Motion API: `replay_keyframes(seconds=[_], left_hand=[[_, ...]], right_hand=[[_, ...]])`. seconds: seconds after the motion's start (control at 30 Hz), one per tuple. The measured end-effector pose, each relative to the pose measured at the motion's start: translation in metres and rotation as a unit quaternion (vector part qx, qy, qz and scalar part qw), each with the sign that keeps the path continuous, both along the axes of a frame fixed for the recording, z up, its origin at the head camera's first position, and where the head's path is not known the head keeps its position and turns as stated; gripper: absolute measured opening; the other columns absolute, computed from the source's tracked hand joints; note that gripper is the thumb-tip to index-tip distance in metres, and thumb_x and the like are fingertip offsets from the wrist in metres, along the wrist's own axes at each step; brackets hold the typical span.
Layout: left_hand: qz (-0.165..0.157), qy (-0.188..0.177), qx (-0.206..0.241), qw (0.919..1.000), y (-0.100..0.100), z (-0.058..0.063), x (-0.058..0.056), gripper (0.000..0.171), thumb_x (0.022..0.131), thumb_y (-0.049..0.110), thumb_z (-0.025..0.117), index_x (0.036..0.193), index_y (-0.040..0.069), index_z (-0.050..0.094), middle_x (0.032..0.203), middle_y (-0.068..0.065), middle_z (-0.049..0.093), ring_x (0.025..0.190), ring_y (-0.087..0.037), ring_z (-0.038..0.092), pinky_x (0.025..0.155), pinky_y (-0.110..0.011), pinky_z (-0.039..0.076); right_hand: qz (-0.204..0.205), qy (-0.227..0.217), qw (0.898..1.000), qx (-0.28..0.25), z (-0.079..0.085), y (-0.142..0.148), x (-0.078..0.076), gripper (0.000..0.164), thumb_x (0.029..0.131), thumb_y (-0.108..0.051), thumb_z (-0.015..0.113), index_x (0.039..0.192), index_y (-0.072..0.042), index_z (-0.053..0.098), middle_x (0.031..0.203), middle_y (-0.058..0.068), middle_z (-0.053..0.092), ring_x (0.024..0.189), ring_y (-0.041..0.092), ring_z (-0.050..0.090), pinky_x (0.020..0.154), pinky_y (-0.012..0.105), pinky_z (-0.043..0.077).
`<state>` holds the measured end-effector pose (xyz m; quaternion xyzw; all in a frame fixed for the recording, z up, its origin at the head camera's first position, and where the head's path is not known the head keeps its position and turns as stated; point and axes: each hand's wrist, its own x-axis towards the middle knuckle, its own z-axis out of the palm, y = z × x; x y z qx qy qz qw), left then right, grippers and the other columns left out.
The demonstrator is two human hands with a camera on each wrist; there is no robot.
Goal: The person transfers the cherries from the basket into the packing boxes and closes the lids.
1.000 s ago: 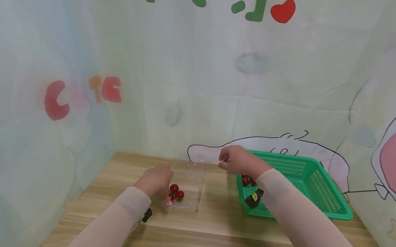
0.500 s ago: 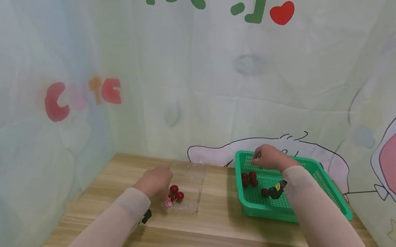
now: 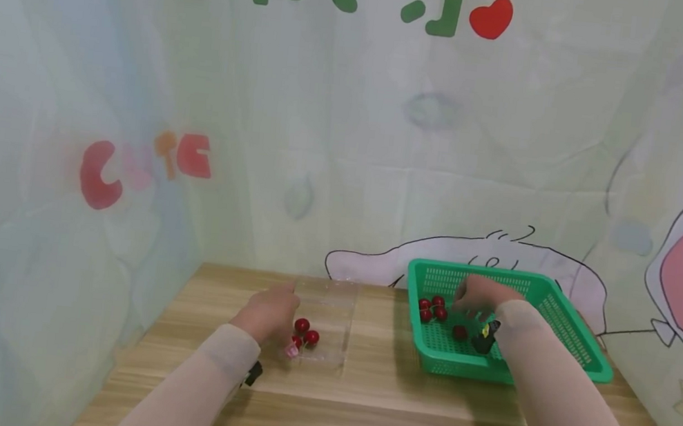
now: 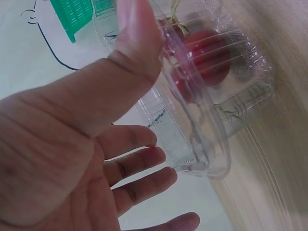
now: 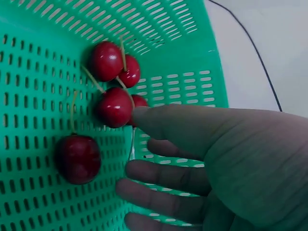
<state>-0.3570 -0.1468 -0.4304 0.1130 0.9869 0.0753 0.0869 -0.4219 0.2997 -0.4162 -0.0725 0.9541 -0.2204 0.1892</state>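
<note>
My left hand is at the left side of a clear plastic box, its thumb overlapping the rim in the left wrist view and its loosely extended fingers alongside the wall. Red cherries with thin stems lie inside this box. My right hand reaches down into a green basket, fingers spread with nothing between them. Close to its thumb tip is a cluster of cherries by the basket's side wall. A single dark cherry lies apart on the basket floor, stem pointing up in the right wrist view.
Both containers stand on a wooden table, the basket to the right of the box, with a gap between them. A printed cloth backdrop hangs behind and along both sides of the table.
My right hand has moved right from beside the basket's left rim, then down into the basket. The lone cherry now shows more fully. My left hand and the box have stayed in place.
</note>
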Motion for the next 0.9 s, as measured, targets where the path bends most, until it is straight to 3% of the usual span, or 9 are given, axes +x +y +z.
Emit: replay_keyframes(seconds=[0.2,0.4,0.53,0.7,0.9], left_hand=[[0.003,-0.001,0.000,1.0000,0.001,0.001,0.000,0.071,0.067,0.027,0.112,0.123,0.002,0.077,0.146,-0.020,0.067,0.120,-0.036,0.067,0.110,-0.060,0.063],[0.006,-0.001,0.004,1.0000,0.001,0.001,0.002,0.072,0.068,0.026,0.111,0.126,0.002,0.077,0.151,-0.021,0.066,0.126,-0.039,0.068,0.111,-0.062,0.062],[0.007,-0.002,0.003,1.0000,0.000,0.000,0.001,0.073,0.068,0.027,0.111,0.127,0.001,0.077,0.157,-0.023,0.063,0.133,-0.042,0.066,0.115,-0.063,0.060],[0.007,-0.005,-0.001,1.0000,0.000,-0.001,-0.001,0.075,0.067,0.028,0.112,0.128,0.001,0.077,0.154,-0.022,0.065,0.130,-0.041,0.067,0.114,-0.063,0.061],[0.003,-0.004,-0.005,1.0000,-0.001,-0.002,-0.003,0.074,0.066,0.030,0.112,0.126,0.002,0.077,0.149,-0.020,0.067,0.127,-0.039,0.067,0.111,-0.061,0.062]], right_hand=[[0.009,-0.027,0.999,0.044,-0.001,-0.004,0.013,0.014,0.102,-0.024,0.084,0.110,-0.014,0.081,0.106,0.006,0.081,0.098,0.025,0.077,0.082,0.042,0.067],[0.004,-0.035,0.996,0.085,-0.003,-0.005,0.017,0.016,0.099,-0.027,0.089,0.108,-0.017,0.080,0.106,0.003,0.081,0.096,0.021,0.079,0.091,0.046,0.064],[0.013,-0.036,0.996,0.079,0.000,-0.006,0.023,0.020,0.099,-0.029,0.089,0.110,-0.015,0.080,0.109,0.004,0.080,0.099,0.022,0.076,0.092,0.048,0.064],[0.017,-0.041,0.997,0.064,0.002,-0.006,0.027,0.016,0.099,-0.024,0.087,0.108,-0.012,0.080,0.106,0.004,0.080,0.098,0.022,0.075,0.086,0.043,0.062],[0.000,-0.049,0.997,0.051,0.001,-0.004,0.018,0.010,0.099,-0.016,0.086,0.107,-0.012,0.082,0.103,0.006,0.080,0.096,0.023,0.075,0.084,0.040,0.065]])
